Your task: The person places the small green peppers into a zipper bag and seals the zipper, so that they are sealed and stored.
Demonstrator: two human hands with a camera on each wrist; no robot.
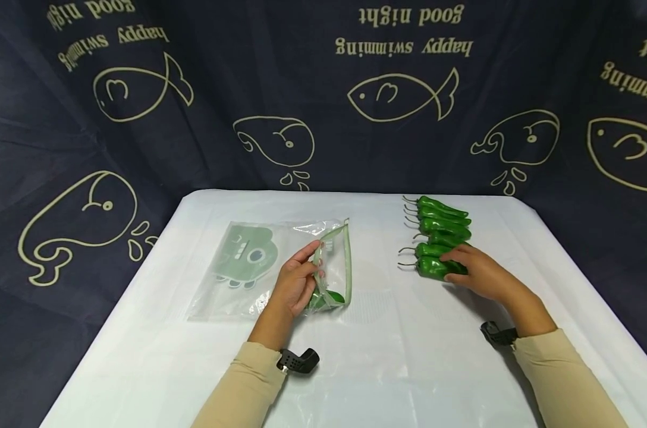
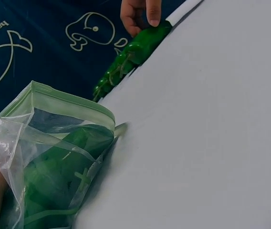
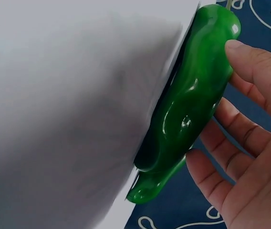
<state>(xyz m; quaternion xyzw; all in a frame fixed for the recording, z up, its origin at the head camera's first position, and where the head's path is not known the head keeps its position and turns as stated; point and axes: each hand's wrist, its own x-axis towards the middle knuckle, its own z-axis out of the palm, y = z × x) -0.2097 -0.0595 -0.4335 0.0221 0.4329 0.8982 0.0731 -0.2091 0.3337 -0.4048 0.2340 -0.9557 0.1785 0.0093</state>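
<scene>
Toward two o'clock on the white-covered table (image 1: 141,356), counting its far edge as twelve, I see six glossy green peppers (image 1: 436,226) ranked one behind another, stems to nine o'clock, tips to three. The person's right hand, extended from four o'clock, is on the nearest pepper (image 1: 432,267): its right hand (image 1: 476,270) has half-spread, bent fingers, the thumb against that pepper's near side and the others curving about the far side. How firmly they grip I can't tell.

Toward ten o'clock lies a clear zip bag (image 1: 259,252), printed with a green cartoon creature and edged with a pale green zip strip (image 1: 348,264). The left hand (image 1: 297,279), extended from seven o'clock, pinches the rim between thumb and fingers, and the mouth gapes toward three. Green pepper (image 1: 329,298) shows inside, at the bag's four o'clock corner; I can't tell how many pieces.

Black wrist straps (image 1: 299,361) sit at the cuffs of tan sleeves (image 1: 243,386). Beyond, at twelve, hangs a navy cloth (image 1: 323,71) with whales, fish and upside-down lettering.
</scene>
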